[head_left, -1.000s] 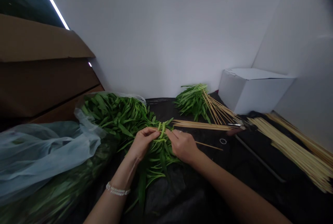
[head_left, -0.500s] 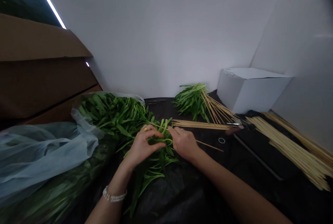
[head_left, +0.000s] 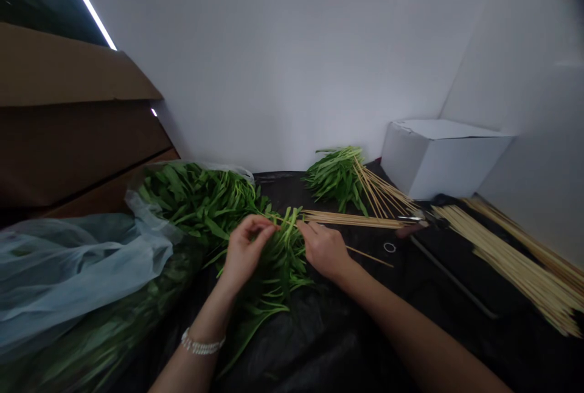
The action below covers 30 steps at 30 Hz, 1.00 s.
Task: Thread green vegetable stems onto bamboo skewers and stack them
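Observation:
Between my hands lies a bunch of leafy green stems (head_left: 290, 253), its cut ends pointing away from me and its leaves trailing toward me. My right hand (head_left: 326, 249) is closed round a thin bamboo skewer (head_left: 370, 256), whose far part crosses the stems and whose other end sticks out to the right. Just left of the stems, my left hand (head_left: 246, 250) pinches thumb against fingers. What sits in that pinch, skewer tip or stem, is too small to tell.
A plastic bag (head_left: 82, 277) of greens (head_left: 196, 198) stands left. Behind lie skewered greens (head_left: 337, 177) and loose skewers (head_left: 351, 218). To the right are pliers-like cutters (head_left: 413, 226), a ring (head_left: 389, 247), a dark flat case (head_left: 474, 271), pale sticks (head_left: 506, 265) and a white box (head_left: 447, 159).
My left hand has drawn back a little up and left, and its thumb and fingers have come together in a pinch. The right hand has barely moved.

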Each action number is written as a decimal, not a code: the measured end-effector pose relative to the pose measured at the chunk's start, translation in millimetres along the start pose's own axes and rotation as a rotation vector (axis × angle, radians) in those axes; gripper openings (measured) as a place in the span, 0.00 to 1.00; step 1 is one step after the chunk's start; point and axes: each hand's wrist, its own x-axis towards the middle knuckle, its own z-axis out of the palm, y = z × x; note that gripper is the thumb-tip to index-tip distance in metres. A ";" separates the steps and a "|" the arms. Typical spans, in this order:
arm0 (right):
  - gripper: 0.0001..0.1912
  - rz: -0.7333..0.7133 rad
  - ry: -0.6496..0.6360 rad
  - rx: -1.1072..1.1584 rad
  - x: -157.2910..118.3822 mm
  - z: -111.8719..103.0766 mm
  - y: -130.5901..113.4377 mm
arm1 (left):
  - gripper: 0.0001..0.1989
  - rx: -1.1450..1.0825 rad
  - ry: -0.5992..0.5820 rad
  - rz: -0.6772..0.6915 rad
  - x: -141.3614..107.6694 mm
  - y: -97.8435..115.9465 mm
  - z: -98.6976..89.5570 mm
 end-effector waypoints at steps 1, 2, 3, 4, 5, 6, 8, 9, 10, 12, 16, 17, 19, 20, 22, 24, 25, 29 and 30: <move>0.22 -0.003 0.006 0.002 0.0 0.1 0.4 | 0.12 -0.110 0.070 -0.071 3.1 -1.0 -3.5; 0.22 -0.007 0.015 0.004 0.0 0.2 0.6 | 0.16 -0.211 0.133 -0.126 6.4 -2.3 -7.1; 0.22 -0.013 0.026 0.006 -0.2 0.1 0.4 | 0.19 -0.298 0.186 -0.169 9.5 -3.7 -10.3; 0.21 -0.020 0.043 0.008 -0.6 -0.1 -0.1 | 0.20 -0.369 0.232 -0.205 12.2 -5.1 -13.0; 0.21 -0.030 0.063 0.009 -0.9 -0.5 -0.8 | 0.20 -0.428 0.268 -0.238 14.3 -6.2 -14.8; 0.21 -0.043 0.086 0.010 -1.4 -1.1 -1.8 | 0.20 -0.476 0.296 -0.268 15.8 -7.1 -15.7; 0.21 -0.075 0.134 0.008 -2.2 -2.6 -4.0 | 0.19 -0.536 0.320 -0.324 16.7 -7.5 -15.3; 0.21 -0.092 0.154 0.007 -2.5 -3.4 -5.0 | 0.18 -0.549 0.318 -0.345 16.4 -7.3 -14.4; 0.21 -0.108 0.170 0.005 -2.8 -4.1 -5.8 | 0.18 -0.556 0.312 -0.361 15.7 -6.9 -13.3; 0.21 -0.129 0.184 0.002 -3.1 -5.3 -6.9 | 0.17 -0.550 0.293 -0.375 14.2 -6.0 -11.4; 0.21 -0.132 0.189 0.005 -2.9 -5.4 -6.6 | 0.17 -0.514 0.247 -0.376 12.4 -5.4 -10.3; 0.21 -0.130 0.196 0.006 -2.9 -5.2 -6.3 | 0.17 -0.505 0.240 -0.372 12.3 -5.4 -10.3; 0.21 -0.129 0.203 0.006 -2.9 -4.7 -5.9 | 0.17 -0.491 0.238 -0.362 12.3 -5.4 -10.3; 0.21 -0.128 0.202 0.006 -2.9 -4.6 -5.7 | 0.17 -0.489 0.243 -0.360 12.3 -5.4 -10.2; 0.21 -0.127 0.192 0.006 -2.9 -4.5 -5.8 | 0.17 -0.492 0.255 -0.368 12.2 -5.2 -10.1; 0.21 -0.125 0.184 0.005 -3.0 -4.7 -6.1 | 0.18 -0.500 0.257 -0.386 11.8 -5.1 -10.2; 0.21 -0.123 0.184 0.003 -2.9 -4.8 -6.3 | 0.19 -0.503 0.256 -0.392 11.6 -5.0 -10.3; 0.21 -0.121 0.175 0.000 -2.7 -5.1 -6.8 | 0.19 -0.493 0.240 -0.404 11.0 -4.5 -11.0; 0.21 -0.122 0.173 0.000 -2.7 -5.1 -6.8 | 0.19 -0.485 0.239 -0.403 11.0 -4.3 -11.1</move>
